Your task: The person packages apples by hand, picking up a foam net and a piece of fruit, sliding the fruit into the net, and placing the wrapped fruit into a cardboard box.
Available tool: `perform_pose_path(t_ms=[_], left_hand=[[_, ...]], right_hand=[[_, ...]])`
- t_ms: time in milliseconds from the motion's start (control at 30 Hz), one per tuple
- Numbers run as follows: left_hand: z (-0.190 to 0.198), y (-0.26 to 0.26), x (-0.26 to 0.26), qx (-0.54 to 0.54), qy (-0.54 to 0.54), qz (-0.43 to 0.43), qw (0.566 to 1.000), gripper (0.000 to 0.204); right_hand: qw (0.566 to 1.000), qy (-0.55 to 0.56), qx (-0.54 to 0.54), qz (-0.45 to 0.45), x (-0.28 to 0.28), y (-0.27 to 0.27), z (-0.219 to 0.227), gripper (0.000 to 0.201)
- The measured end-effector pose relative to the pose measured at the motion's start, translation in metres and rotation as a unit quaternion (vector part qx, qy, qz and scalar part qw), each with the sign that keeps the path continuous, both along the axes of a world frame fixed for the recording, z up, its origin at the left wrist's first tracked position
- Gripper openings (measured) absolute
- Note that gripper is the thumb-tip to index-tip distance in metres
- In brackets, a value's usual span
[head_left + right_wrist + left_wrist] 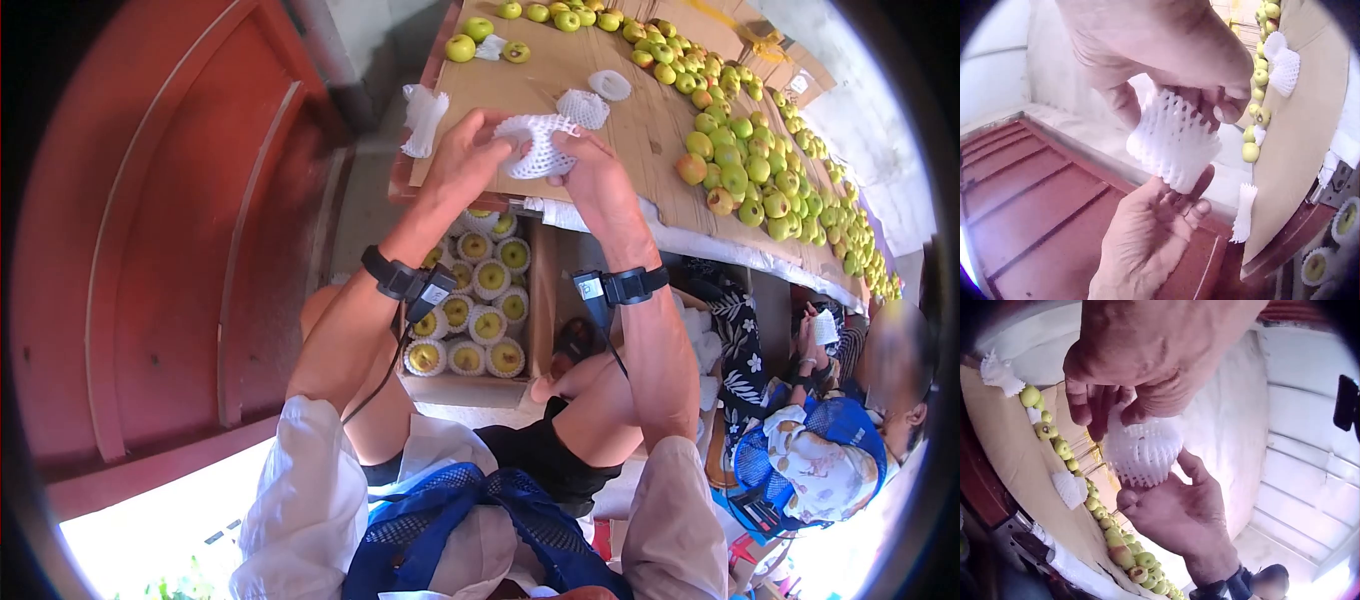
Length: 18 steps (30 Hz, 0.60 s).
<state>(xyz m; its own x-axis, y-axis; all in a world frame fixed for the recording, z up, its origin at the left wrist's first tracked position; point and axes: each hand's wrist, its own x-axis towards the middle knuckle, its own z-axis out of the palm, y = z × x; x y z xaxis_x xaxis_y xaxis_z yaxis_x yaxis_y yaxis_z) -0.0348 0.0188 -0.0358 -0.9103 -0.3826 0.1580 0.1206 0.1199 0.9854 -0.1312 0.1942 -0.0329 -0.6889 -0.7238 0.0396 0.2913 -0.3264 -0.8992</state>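
Note:
A white foam net sleeve (pixel 538 145) is held up between both hands over the near edge of the cardboard-covered table. My left hand (pixel 465 160) pinches its left side, thumb at the mesh. On the other side my right hand (pixel 600 180) grips the rim with thumb and fingers. In the left wrist view the net (pixel 1144 450) looks rounded and stretched; I cannot tell whether a fruit is inside. Two more foam nets, one mesh sleeve (pixel 582 108) and one flattened ring (pixel 610 85), lie just beyond the hands. Another net (pixel 425 120) lies at the table's left corner.
Many green apples (pixel 755 170) spread along the table's back and right. A few apples (pixel 460 48) sit at the far left. Below the table edge stands a carton (pixel 540 300) of net-wrapped apples (pixel 490 280). Another person (pixel 820 450) sits at the right. A red door (pixel 170 220) is at left.

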Motion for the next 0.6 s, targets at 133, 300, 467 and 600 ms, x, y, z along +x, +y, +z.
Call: perform_pose_path(t_ms=[133,300,467,600], left_hand=[[0.009,-0.004,0.005,0.293,0.016,-0.165,0.942,0.043],[0.015,-0.011,0.009,0.414,-0.019,-0.178,0.892,0.043],[0.0,-0.015,0.005,0.459,-0.011,-0.222,0.86,0.044],[0.009,-0.003,0.002,0.482,-0.01,-0.266,0.835,0.044]], right_hand=[[0.995,-0.065,-0.055,0.056,0.0,-0.002,0.003,0.028],[0.993,-0.082,-0.049,0.071,-0.005,0.001,0.004,0.028],[0.995,-0.077,-0.061,0.029,-0.002,0.005,0.007,0.025],[0.996,-0.051,-0.049,0.05,-0.008,0.013,0.011,0.022]])
